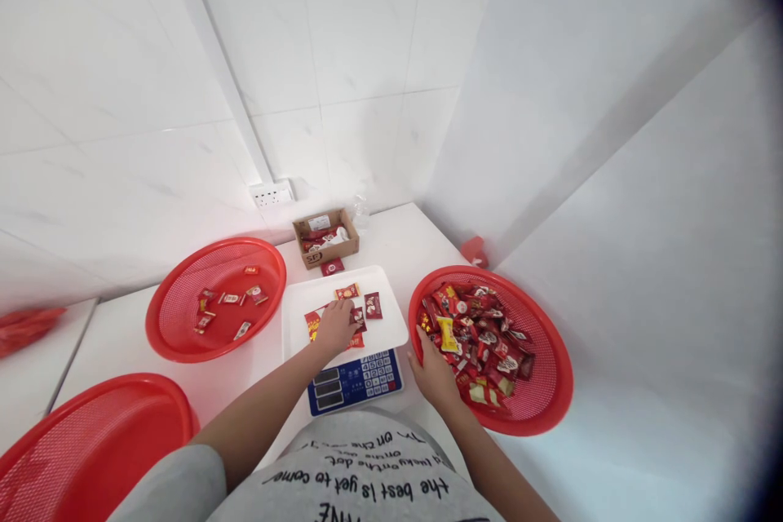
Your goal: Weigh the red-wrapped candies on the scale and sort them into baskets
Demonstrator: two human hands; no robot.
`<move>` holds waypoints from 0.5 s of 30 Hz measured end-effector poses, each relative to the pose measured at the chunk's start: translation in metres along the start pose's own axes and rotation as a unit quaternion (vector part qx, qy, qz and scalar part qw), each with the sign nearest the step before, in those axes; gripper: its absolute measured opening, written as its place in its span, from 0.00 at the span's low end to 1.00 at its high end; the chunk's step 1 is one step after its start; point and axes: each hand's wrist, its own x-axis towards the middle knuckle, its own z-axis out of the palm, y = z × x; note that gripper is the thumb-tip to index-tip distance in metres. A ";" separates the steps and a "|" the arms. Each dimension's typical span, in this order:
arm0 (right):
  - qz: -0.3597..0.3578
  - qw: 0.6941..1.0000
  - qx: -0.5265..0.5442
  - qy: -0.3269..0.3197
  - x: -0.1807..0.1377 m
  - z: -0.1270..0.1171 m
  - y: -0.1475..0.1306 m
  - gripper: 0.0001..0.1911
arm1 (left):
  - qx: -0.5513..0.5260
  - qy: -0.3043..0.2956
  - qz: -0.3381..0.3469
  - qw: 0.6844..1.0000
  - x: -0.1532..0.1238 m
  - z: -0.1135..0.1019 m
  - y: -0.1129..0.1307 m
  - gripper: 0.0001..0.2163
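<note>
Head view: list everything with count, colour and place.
Wall: at least 1, white, behind
Table: 1 or more, white, beneath
Scale: 1, blue panel, centre
Tray: 1, white, on scale
Carton: 1, brown, behind tray
Plastic: 1, clear, beside carton
Socket: 1, white, on wall
Baskets: 3, red, two left, one right
Packets: many, mostly red, in right basket, upper-left basket, on tray, in carton
Red items: 2, unclear, far left, behind right basket
Shirt: 1, grey, bottom
Left hand: 1, bare, at tray packets
Right hand: 1, bare, at right basket
</note>
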 end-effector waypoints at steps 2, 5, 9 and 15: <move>0.000 1.000 0.000 0.002 0.000 0.000 0.000 0.30 | -0.010 0.001 -0.016 1.000 -0.003 -0.003 0.001 0.07; -0.003 1.000 0.004 0.005 0.000 0.001 0.002 0.30 | -0.104 0.018 -0.046 0.993 -0.010 -0.008 0.005 0.05; -0.022 0.999 0.017 0.036 0.000 0.003 0.005 0.29 | -0.380 0.028 -0.092 0.920 -0.023 -0.018 0.018 0.11; -0.134 0.979 0.130 0.081 -0.015 -0.003 -0.018 0.26 | -0.610 -0.054 -0.134 0.779 -0.053 -0.032 0.039 0.17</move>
